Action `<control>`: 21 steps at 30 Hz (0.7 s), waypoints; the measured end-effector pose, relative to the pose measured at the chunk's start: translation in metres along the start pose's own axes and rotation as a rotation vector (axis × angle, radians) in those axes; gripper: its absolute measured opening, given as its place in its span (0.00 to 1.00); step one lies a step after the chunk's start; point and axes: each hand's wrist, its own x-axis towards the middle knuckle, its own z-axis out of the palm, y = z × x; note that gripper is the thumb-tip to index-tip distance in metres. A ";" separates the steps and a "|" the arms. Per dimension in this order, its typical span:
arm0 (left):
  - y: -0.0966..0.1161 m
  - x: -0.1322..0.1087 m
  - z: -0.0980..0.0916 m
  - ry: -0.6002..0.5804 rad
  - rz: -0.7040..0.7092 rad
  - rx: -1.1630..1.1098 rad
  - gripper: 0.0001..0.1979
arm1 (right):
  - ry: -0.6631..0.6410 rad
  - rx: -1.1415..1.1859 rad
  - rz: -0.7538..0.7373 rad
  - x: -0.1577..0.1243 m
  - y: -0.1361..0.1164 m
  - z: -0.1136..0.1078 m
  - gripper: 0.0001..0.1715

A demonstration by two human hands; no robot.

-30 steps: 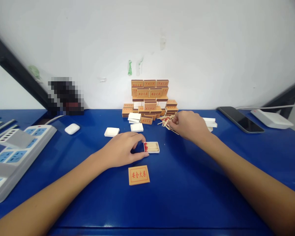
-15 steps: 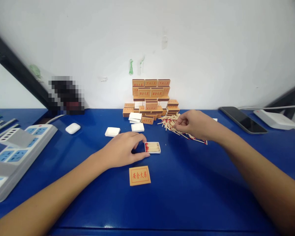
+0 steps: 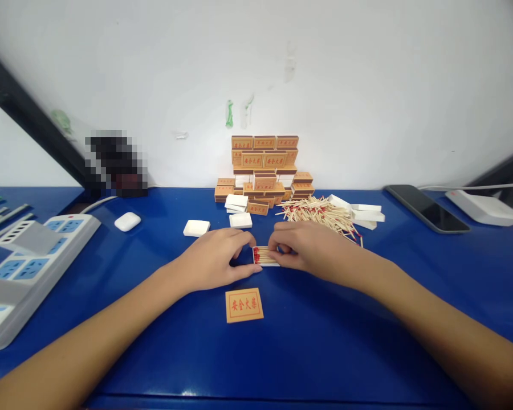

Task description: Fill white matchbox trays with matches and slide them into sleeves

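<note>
A small white matchbox tray lies on the blue table with red-tipped matches lined up inside, their heads toward the left. My left hand grips its left end between thumb and index finger. Over the right end of the tray, my right hand is pinched closed on matches; its fingers hide that end. Nearer to me rests a flat orange matchbox sleeve with red characters. Behind my right hand spreads a heap of loose matches.
Stacked matchboxes stand against the wall. White trays lie around: one tray at left, another mid-table, several beside the heap. A power strip, white earphone case and phone flank the work area.
My right hand has moved from the match heap left and toward me, onto the tray. White trays beside the heap are now uncovered. My left hand stays in place.
</note>
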 end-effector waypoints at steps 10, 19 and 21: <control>0.001 0.000 0.000 -0.003 -0.009 0.005 0.17 | 0.007 -0.019 -0.020 -0.002 0.001 -0.001 0.12; 0.001 0.000 0.001 -0.006 -0.008 0.006 0.17 | 0.050 -0.015 0.006 -0.002 -0.003 -0.002 0.11; 0.001 0.001 0.000 -0.006 -0.008 0.007 0.17 | 0.050 -0.002 0.001 -0.002 -0.005 -0.001 0.12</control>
